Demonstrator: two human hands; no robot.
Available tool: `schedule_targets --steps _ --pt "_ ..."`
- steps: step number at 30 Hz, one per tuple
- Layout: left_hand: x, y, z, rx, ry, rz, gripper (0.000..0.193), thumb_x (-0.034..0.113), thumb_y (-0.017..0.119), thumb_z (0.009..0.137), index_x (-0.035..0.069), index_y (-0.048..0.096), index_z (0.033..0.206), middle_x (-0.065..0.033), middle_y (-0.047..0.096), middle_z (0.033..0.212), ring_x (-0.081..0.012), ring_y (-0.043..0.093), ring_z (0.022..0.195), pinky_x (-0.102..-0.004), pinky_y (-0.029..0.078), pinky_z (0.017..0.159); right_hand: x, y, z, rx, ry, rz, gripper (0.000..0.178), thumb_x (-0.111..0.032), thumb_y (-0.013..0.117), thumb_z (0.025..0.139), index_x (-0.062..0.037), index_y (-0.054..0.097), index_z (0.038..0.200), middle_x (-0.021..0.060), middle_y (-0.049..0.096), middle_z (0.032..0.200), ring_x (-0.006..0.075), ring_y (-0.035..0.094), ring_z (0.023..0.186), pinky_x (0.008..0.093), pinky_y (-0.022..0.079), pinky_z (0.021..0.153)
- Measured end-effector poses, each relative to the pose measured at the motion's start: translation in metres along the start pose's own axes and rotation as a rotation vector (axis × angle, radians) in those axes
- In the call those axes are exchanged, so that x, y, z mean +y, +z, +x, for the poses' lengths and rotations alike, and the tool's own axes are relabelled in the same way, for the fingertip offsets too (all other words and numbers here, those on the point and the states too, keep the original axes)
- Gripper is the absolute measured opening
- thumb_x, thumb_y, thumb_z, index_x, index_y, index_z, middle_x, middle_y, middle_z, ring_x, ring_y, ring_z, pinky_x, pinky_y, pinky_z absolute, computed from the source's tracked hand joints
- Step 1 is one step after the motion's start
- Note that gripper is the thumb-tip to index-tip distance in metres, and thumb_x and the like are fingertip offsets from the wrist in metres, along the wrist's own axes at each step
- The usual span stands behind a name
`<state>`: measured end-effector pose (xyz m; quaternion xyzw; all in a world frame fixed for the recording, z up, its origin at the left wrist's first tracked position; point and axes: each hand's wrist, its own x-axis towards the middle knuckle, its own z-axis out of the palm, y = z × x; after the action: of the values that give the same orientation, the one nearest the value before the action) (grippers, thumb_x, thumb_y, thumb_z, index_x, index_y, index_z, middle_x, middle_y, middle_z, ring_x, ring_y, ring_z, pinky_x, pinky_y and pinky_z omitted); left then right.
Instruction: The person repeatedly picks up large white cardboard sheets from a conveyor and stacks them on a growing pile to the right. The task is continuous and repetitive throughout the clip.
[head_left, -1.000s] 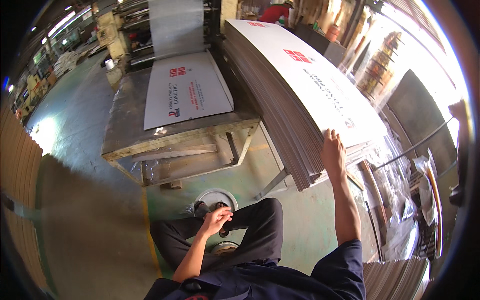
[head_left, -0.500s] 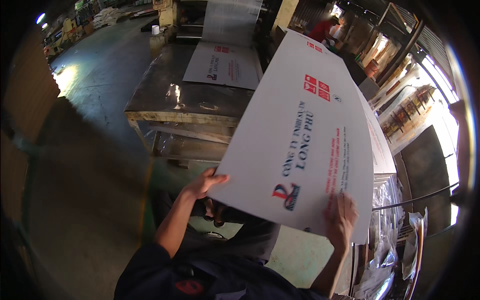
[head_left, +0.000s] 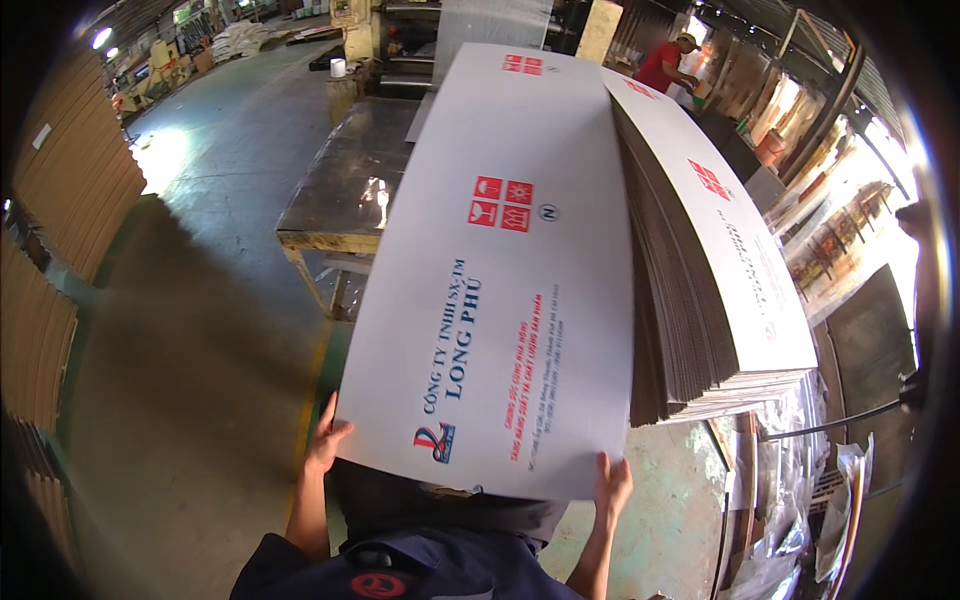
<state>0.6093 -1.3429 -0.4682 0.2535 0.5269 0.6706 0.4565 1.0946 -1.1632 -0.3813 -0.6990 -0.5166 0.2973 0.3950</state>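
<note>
A large white cardboard sheet (head_left: 400, 250), printed with red symbol squares and blue and red lettering, stretches away from me. My left hand (head_left: 325, 436) grips its near left corner, the thumb on top. At the near right corner my right hand (head_left: 613, 485) is closed on the edge, the thumb also on top; the fingers beneath are partly hidden. Just right of the sheet stands a tall stack of like printed cardboard sheets (head_left: 750, 310), its corrugated brown edges showing.
A metal-topped table (head_left: 335, 190) stands ahead on the left, in front of a machine (head_left: 400, 75). Brown cardboard piles (head_left: 75, 170) rise at the far left. Beyond the stack is a person in a red shirt (head_left: 660, 70). Plastic-wrapped material (head_left: 775, 480) lies at the right.
The held sheet has swung left off the stack and straightened in front of me. My right hand has moved left, from on the sheet's face to its corner. The stack's edges now show.
</note>
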Motion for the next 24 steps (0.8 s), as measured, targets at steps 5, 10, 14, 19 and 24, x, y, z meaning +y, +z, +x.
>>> schedule_targets --steps 5,10,14,19,24 --pt "0.017 -0.017 -0.007 0.071 -0.086 0.018 0.081 0.006 0.063 0.085 0.006 0.017 0.151 -0.0078 0.038 0.147 -0.0187 0.040 0.130 -0.0322 0.033 0.106 0.001 0.052 0.049 -0.075 -0.176 -0.377 0.051 -0.046 0.069 0.081 -0.0013 0.062 0.105 0.0256 0.066 0.091 0.0426 0.064 0.088 0.0449 0.051 0.074" --pt "0.008 -0.008 -0.059 -0.007 -0.137 -0.121 0.083 0.007 0.060 0.086 0.009 0.011 0.153 -0.0112 0.023 0.155 -0.0221 0.021 0.142 -0.0344 0.019 0.113 0.019 0.030 0.032 -0.119 -0.206 -0.363 0.052 -0.041 0.070 0.082 -0.0032 0.060 0.115 0.0252 0.067 0.096 0.0421 0.064 0.092 0.0452 0.051 0.077" --pt "-0.008 -0.008 -0.104 0.060 -0.075 0.059 0.079 0.006 0.059 0.085 0.002 0.015 0.150 -0.0143 0.027 0.153 -0.0222 0.024 0.141 -0.0333 0.020 0.113 0.049 -0.001 -0.004 -0.133 -0.163 -0.296 0.058 -0.033 0.073 0.081 0.0021 0.055 0.124 0.0227 0.068 0.100 0.0335 0.067 0.094 0.0402 0.052 0.082" --pt "-0.017 -0.009 -0.125 0.155 -0.066 0.082 0.067 0.003 0.059 0.087 -0.002 0.028 0.147 -0.0125 0.043 0.144 -0.0196 0.041 0.130 -0.0308 0.030 0.108 0.061 -0.016 -0.027 -0.166 -0.064 -0.211 0.060 -0.030 0.074 0.081 0.0045 0.054 0.126 0.0208 0.069 0.102 0.0274 0.068 0.094 0.0361 0.052 0.081" --pt "-0.008 -0.012 -0.059 0.154 -0.035 0.002 0.064 0.002 0.058 0.089 0.000 0.030 0.146 -0.0107 0.046 0.141 -0.0173 0.046 0.124 -0.0303 0.035 0.105 0.018 0.017 0.000 -0.184 -0.082 -0.337 0.054 -0.035 0.072 0.082 -0.0043 0.057 0.124 0.0237 0.068 0.095 0.0366 0.067 0.090 0.0405 0.052 0.078"
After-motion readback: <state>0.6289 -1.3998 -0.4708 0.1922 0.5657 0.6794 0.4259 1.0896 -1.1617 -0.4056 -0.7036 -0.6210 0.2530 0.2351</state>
